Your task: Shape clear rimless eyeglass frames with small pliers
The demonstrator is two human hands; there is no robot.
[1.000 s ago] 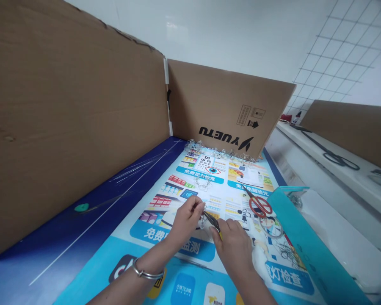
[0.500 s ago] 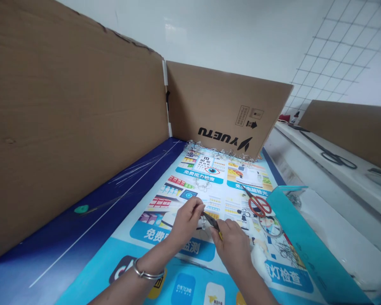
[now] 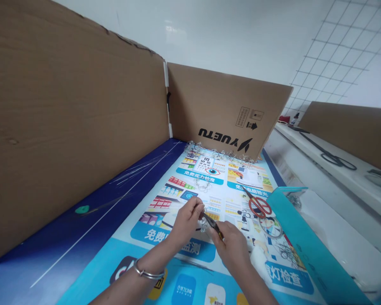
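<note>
Makeshift workshop, likely: pliers [image 3: 212, 222] are being used over a table [image 3: 66, 237]; scissors [image 3: 259, 207] and wire bits [image 3: 287, 253] are lying around.

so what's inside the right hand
The right hand holds pliers; their dark nose and a bit of yellowish handle show. The hand covers the rest, so whether anything else is in its palm can't be seen.

A plain panel [image 3: 79, 127] meets a panel printed YUETU [image 3: 216, 101] in front of a pale wall [image 3: 225, 34], a green object [image 3: 82, 209] lies on the blue surface [image 3: 97, 237] near the first, and at right a ledge [image 3: 352, 178] bears a bottle [image 3: 295, 119] and a looped black item [image 3: 333, 159] beside a cardboard sheet [image 3: 352, 129].
</note>
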